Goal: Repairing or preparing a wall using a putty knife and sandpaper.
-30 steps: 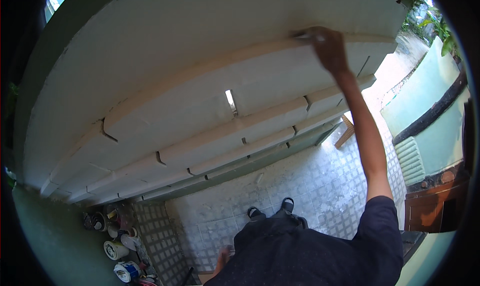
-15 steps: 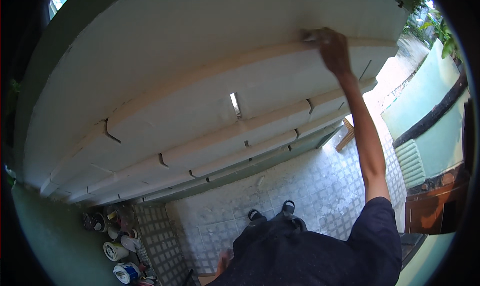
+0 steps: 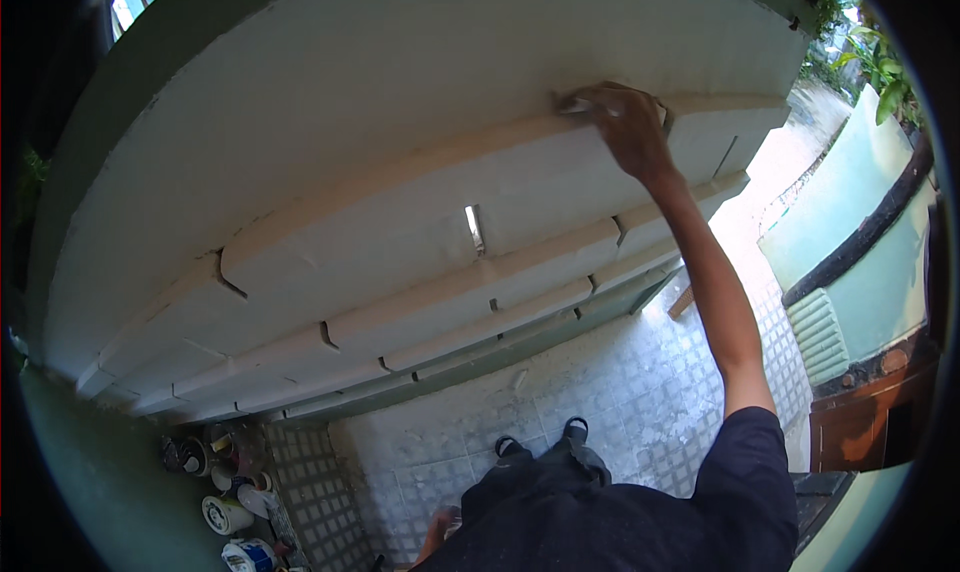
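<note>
High on the stepped white wall (image 3: 350, 82), my right hand (image 3: 632, 137) is closed around what looks like a paintbrush (image 3: 575, 104). It has a dark, blurred tip and a shiny band. The tip is at the top ledge (image 3: 440, 152), a beige strip running across the wall. My right arm is stretched up and forward. Low by my body, at the bottom of the view, my left hand (image 3: 437, 530) has its fingers curled around something greyish. My torso partly hides it, and I cannot make out what it is.
Grooves and a bright metallic strip (image 3: 474, 229) mark the wall's lower tiers. Paint buckets (image 3: 228, 515) and containers stand at the lower left beside a tiled step (image 3: 318, 487). My feet are on the patterned tile floor (image 3: 620, 402). A pale green wall (image 3: 835, 212) rises at the right.
My right hand has slid left along the top ledge with the paintbrush. The view has shifted slightly. My left hand stays low by my body.
</note>
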A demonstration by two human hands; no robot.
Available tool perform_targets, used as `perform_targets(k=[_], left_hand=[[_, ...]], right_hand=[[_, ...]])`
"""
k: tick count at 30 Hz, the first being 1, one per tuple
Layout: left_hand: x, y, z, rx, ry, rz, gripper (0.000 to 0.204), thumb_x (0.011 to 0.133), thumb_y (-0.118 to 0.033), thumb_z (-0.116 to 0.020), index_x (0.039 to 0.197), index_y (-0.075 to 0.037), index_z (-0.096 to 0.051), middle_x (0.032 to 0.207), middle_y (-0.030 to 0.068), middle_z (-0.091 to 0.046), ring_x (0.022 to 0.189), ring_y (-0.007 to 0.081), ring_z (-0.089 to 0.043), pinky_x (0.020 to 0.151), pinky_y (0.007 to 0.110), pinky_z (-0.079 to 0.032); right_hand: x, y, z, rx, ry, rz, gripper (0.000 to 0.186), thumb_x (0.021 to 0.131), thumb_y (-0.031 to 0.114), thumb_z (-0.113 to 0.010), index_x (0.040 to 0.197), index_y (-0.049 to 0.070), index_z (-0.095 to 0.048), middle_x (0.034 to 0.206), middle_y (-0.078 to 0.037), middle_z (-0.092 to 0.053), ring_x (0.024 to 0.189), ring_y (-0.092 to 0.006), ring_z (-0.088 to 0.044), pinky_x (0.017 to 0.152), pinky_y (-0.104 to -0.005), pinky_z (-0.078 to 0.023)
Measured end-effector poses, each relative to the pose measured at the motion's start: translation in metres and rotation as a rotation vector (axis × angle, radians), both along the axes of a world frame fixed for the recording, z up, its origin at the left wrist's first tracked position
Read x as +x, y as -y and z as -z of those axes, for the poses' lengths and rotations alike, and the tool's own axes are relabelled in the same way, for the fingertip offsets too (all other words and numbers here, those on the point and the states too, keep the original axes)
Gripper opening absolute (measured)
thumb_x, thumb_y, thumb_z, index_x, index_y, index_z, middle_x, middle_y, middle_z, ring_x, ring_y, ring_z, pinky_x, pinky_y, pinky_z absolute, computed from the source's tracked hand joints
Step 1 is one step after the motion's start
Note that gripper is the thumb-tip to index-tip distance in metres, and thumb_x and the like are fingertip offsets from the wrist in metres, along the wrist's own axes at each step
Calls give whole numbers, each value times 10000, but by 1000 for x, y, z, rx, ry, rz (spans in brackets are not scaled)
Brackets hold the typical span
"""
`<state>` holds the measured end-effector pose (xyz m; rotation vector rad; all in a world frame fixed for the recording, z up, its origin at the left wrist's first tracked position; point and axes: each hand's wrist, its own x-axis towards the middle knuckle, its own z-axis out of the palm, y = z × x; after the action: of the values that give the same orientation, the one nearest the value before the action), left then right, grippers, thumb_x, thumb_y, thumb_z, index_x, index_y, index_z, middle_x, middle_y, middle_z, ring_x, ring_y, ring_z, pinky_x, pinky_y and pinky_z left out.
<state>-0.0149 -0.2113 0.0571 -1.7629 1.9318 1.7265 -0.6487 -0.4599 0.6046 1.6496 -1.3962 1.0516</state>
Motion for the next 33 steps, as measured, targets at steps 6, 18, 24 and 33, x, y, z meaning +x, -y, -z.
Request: perform_targets(k=[6,18,24,33], left_hand=[[27,29,49,-5,3,70,385,916,-315,-459,1102,-26,-631,967,132,-668,829,261,-650,701,422,-519],[38,43,-2,281,-248,-307,341,909,-208,-490,1114,42,-600,992,178,-668,800,268,-672,641,379,-525],[19,44,-17,374,-147,-308,340,906,-217,-498,1095,43,-609,967,167,-676,778,267,-678,648,355,-526],[49,8,-16,-168,-147,214,382,904,-233,-482,1204,-13,-570,1023,146,-671,866,254,-664,717,372,-527]], right_hand=[[-100,-24,-10,79,-249,419,249,779,51,-526,963,44,-693,1004,-112,-674,998,-259,-625,906,-377,-457],[-77,-18,-3,108,-39,185,219,804,86,-517,932,33,-687,961,-131,-674,930,-281,-644,863,-359,-478],[-70,-24,-14,157,-48,19,257,821,71,-461,936,4,-680,965,-160,-677,918,-296,-654,866,-356,-491],[-11,-8,-15,160,33,20,272,771,21,-462,932,24,-681,990,-134,-669,891,-283,-660,809,-368,-509]])
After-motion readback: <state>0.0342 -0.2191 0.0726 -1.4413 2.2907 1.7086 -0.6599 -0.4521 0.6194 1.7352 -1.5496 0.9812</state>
